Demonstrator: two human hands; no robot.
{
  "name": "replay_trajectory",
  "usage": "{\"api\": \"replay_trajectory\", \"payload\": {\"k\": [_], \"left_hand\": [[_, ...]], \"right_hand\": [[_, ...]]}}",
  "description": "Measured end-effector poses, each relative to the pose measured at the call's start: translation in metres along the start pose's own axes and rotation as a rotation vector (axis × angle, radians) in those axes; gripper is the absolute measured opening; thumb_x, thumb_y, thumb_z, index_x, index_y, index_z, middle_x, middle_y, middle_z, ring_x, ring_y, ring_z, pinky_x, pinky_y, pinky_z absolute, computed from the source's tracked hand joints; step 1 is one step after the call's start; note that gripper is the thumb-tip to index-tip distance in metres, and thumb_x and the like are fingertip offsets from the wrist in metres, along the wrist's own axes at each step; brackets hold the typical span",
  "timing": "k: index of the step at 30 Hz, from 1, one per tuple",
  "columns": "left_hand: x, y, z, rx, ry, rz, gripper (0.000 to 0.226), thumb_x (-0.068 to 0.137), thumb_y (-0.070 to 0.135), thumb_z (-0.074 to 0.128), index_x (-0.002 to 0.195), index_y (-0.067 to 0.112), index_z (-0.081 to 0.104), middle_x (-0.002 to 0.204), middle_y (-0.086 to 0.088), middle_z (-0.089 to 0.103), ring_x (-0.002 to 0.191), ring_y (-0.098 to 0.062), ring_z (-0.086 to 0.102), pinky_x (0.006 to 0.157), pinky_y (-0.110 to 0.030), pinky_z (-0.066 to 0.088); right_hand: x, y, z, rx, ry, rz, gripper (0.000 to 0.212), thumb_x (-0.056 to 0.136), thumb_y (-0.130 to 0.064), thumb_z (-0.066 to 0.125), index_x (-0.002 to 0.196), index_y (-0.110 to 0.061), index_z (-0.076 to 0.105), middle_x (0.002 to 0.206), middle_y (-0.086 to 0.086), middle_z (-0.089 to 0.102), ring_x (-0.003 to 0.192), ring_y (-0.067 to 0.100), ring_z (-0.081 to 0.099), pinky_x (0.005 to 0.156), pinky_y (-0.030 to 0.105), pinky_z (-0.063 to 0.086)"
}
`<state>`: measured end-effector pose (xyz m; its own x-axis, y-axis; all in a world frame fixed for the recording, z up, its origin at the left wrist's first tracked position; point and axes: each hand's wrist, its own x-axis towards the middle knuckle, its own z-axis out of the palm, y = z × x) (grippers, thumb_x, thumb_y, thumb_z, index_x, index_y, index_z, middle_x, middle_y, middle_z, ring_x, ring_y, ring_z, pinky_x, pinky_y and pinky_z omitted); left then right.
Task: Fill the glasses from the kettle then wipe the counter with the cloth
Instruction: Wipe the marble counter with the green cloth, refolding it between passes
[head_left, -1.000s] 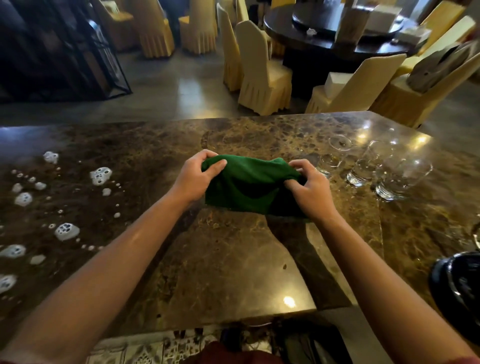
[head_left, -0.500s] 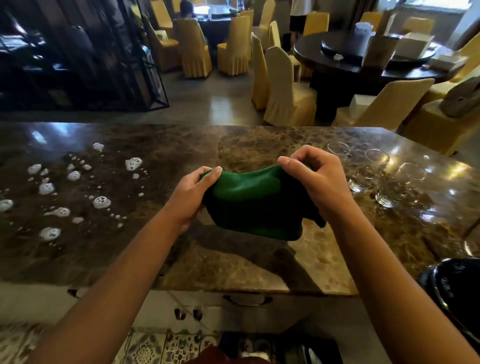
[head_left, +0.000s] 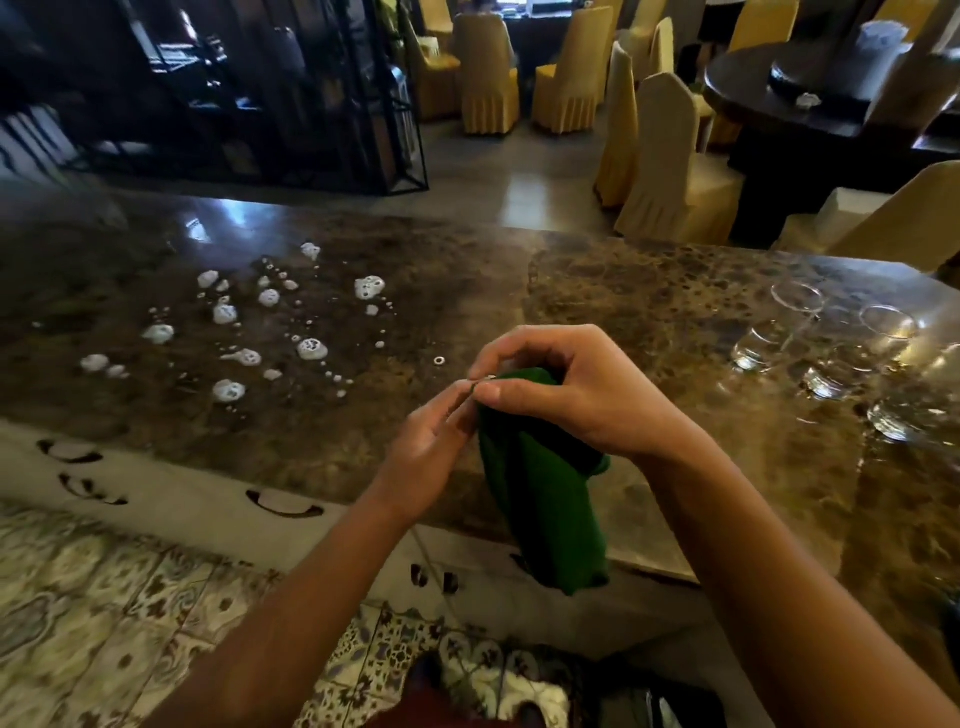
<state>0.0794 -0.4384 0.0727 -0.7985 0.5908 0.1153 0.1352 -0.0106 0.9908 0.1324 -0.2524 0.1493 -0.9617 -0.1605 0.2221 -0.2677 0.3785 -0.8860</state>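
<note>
Nearest, at 6 o'clock, patterned floor tiles (head_left: 104, 597) lie below the white cabinet front (head_left: 208, 499) under the tabletop (head_left: 597, 291). Both forearms rise from the lower edge and meet at centre. The right hand (head_left: 582, 395) has its fingers (head_left: 511, 349) curled, pinching the top of the green cloth (head_left: 540, 499). The left hand (head_left: 426, 457) meets it at the same top edge, fingertips closed lightly on the fabric. The cloth hangs in the air over the near tabletop edge, long axis near vertical, lower end pointing towards 5 o'clock. At 10 o'clock, white foam patches (head_left: 311, 349) are scattered over the dark marble. At 3 o'clock, three clear glasses (head_left: 831, 364) stand close together; their fill level cannot be told. Beyond, at 12 to 1 o'clock, yellow-covered chairs (head_left: 670, 171) surround a dark round table (head_left: 821, 109).
</note>
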Motion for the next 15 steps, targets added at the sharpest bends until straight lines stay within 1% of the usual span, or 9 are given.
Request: {"api": "replay_trajectory", "payload": {"k": [1, 2, 4, 6, 7, 9, 11, 13, 15], "left_hand": [[-0.003, 0.002, -0.003, -0.077, 0.015, -0.039, 0.028, 0.102, 0.041, 0.048, 0.112, 0.028, 0.071, 0.103, 0.009, 0.075, 0.097, -0.002, 0.069, 0.08, -0.017, 0.052], [-0.005, 0.001, -0.01, -0.127, 0.028, -0.067, 0.031, 0.104, 0.045, 0.049, 0.106, 0.027, 0.074, 0.099, 0.004, 0.074, 0.093, -0.007, 0.069, 0.079, -0.021, 0.052], [-0.007, -0.003, -0.029, -0.102, 0.05, -0.098, 0.037, 0.1, 0.053, 0.052, 0.1, 0.024, 0.075, 0.092, -0.002, 0.07, 0.087, -0.016, 0.066, 0.077, -0.029, 0.052], [-0.006, -0.005, -0.051, -0.055, 0.018, -0.116, 0.026, 0.098, 0.044, 0.061, 0.102, 0.021, 0.073, 0.088, 0.0, 0.072, 0.083, -0.014, 0.068, 0.071, -0.027, 0.054], [-0.004, -0.004, -0.06, -0.069, -0.011, -0.157, 0.026, 0.094, 0.038, 0.064, 0.107, 0.018, 0.072, 0.092, -0.002, 0.075, 0.085, -0.017, 0.072, 0.071, -0.028, 0.056], [0.001, -0.005, -0.08, -0.18, -0.091, -0.31, 0.036, 0.09, 0.036, 0.067, 0.117, 0.013, 0.07, 0.105, -0.012, 0.077, 0.098, -0.028, 0.074, 0.081, -0.039, 0.061], [0.009, -0.005, -0.101, -0.269, -0.149, -0.408, 0.038, 0.091, 0.034, 0.068, 0.121, 0.011, 0.07, 0.112, -0.02, 0.075, 0.103, -0.034, 0.073, 0.091, -0.048, 0.059], [0.018, -0.009, -0.121, -0.263, -0.174, -0.426, 0.032, 0.095, 0.029, 0.066, 0.122, 0.012, 0.07, 0.112, -0.021, 0.074, 0.101, -0.033, 0.073, 0.091, -0.047, 0.058], [0.027, -0.014, -0.14, -0.286, -0.189, -0.444, 0.028, 0.1, 0.025, 0.062, 0.123, 0.011, 0.07, 0.113, -0.022, 0.074, 0.103, -0.034, 0.072, 0.093, -0.048, 0.056]], "right_hand": [[0.005, -0.003, 0.004, -0.051, -0.001, 0.014, 0.019, 0.091, -0.027, 0.079, 0.11, -0.021, 0.076, 0.101, -0.011, 0.076, 0.099, 0.007, 0.073, 0.085, 0.023, 0.057], [0.009, -0.004, 0.007, -0.121, 0.009, 0.032, 0.023, 0.09, -0.031, 0.079, 0.112, -0.025, 0.076, 0.103, -0.015, 0.075, 0.101, 0.004, 0.071, 0.087, 0.022, 0.057], [0.017, -0.006, 0.011, -0.26, 0.015, 0.084, 0.027, 0.088, -0.037, 0.08, 0.114, -0.034, 0.073, 0.103, -0.02, 0.072, 0.1, -0.003, 0.068, 0.086, 0.02, 0.056], [0.027, -0.005, 0.017, -0.38, -0.001, 0.134, 0.03, 0.087, -0.037, 0.081, 0.115, -0.037, 0.071, 0.104, -0.022, 0.069, 0.098, -0.004, 0.066, 0.087, 0.022, 0.055], [0.034, -0.002, 0.022, -0.437, 0.001, 0.152, 0.032, 0.086, -0.037, 0.082, 0.116, -0.038, 0.07, 0.105, -0.021, 0.068, 0.098, -0.002, 0.065, 0.087, 0.024, 0.055], [0.05, 0.006, 0.036, -0.515, 0.015, 0.187, 0.035, 0.084, -0.037, 0.083, 0.116, -0.038, 0.07, 0.108, -0.015, 0.067, 0.098, 0.003, 0.064, 0.089, 0.032, 0.056], [0.067, 0.016, 0.055, -0.583, 0.016, 0.223, 0.035, 0.083, -0.038, 0.084, 0.115, -0.034, 0.071, 0.108, -0.009, 0.065, 0.099, 0.01, 0.063, 0.091, 0.04, 0.055], [0.083, 0.023, 0.074, -0.604, 0.016, 0.259, 0.031, 0.083, -0.038, 0.084, 0.111, -0.032, 0.072, 0.106, -0.007, 0.064, 0.097, 0.013, 0.062, 0.09, 0.043, 0.055], [0.096, 0.032, 0.092, -0.569, 0.087, 0.296, 0.027, 0.082, -0.037, 0.085, 0.103, -0.031, 0.07, 0.103, -0.007, 0.065, 0.093, 0.012, 0.063, 0.087, 0.043, 0.056]]}}
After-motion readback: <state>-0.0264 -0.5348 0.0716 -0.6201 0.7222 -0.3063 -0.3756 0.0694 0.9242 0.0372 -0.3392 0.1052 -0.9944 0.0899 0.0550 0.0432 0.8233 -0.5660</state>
